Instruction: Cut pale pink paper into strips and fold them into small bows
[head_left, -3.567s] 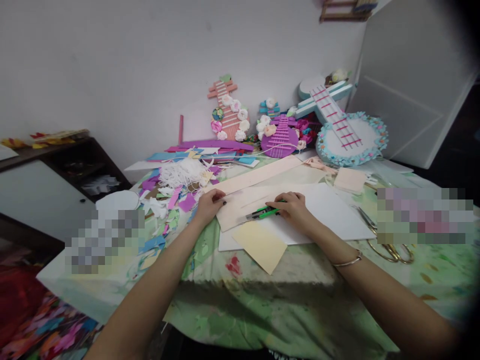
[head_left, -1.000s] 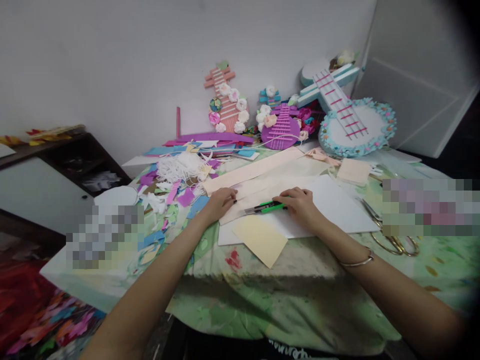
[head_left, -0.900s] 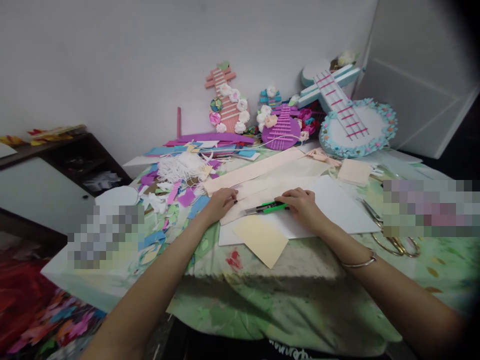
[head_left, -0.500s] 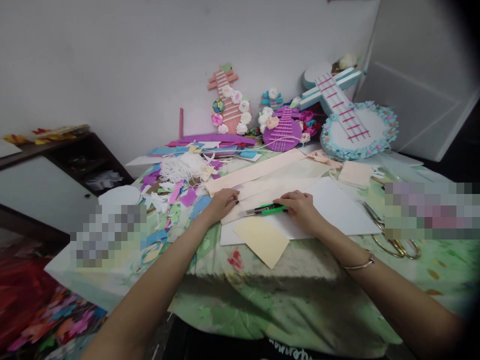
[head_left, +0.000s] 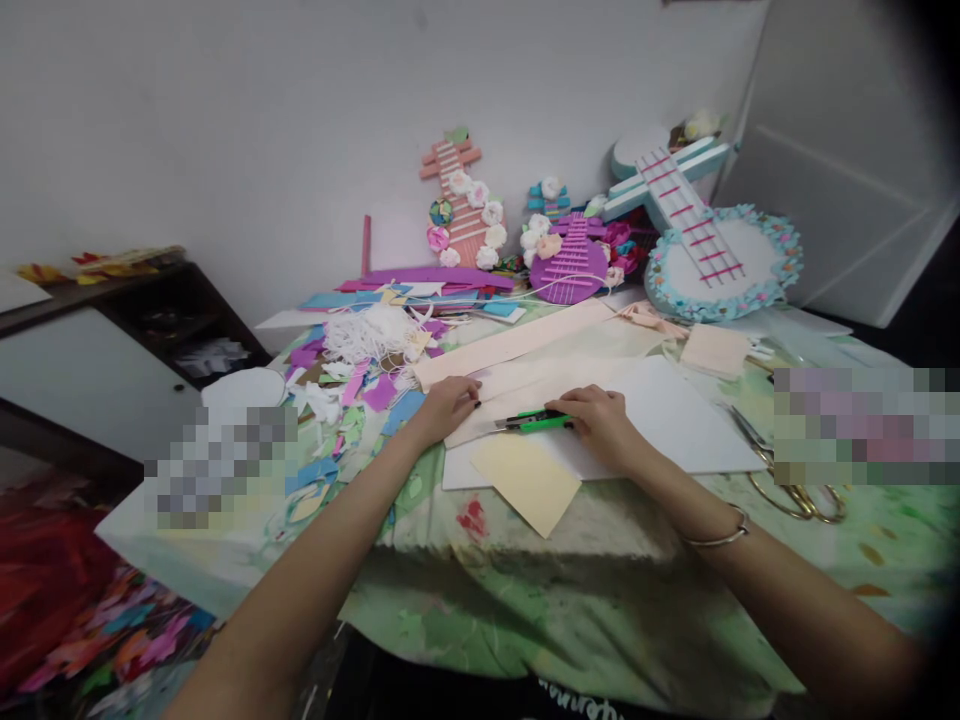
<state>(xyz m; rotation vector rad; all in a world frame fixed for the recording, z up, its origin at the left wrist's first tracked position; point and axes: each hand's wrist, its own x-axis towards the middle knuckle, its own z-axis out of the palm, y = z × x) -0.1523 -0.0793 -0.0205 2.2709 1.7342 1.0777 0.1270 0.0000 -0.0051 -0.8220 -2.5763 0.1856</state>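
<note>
My right hand is closed around a green-and-black utility knife, which lies low over the sheets with its tip toward the left. Under the knife and between my hands is a pale peach sheet. My left hand rests on the left end of that sheet, thumb and fingers a little apart. Beneath is a white board, with a pale yellow square of paper overlapping its front edge. A longer peach strip lies just behind. How far the blade is out is hard to see.
Gold-handled scissors lie to the right. Paper scraps and tangled white string spread at the left. Flower-decorated instrument shapes, including a purple one and a blue-edged one, stand along the wall. A dark cabinet is at far left.
The view has shifted slightly, so everything sits a little further right. Both hands and the utility knife keep nearly the same place over the peach sheet.
</note>
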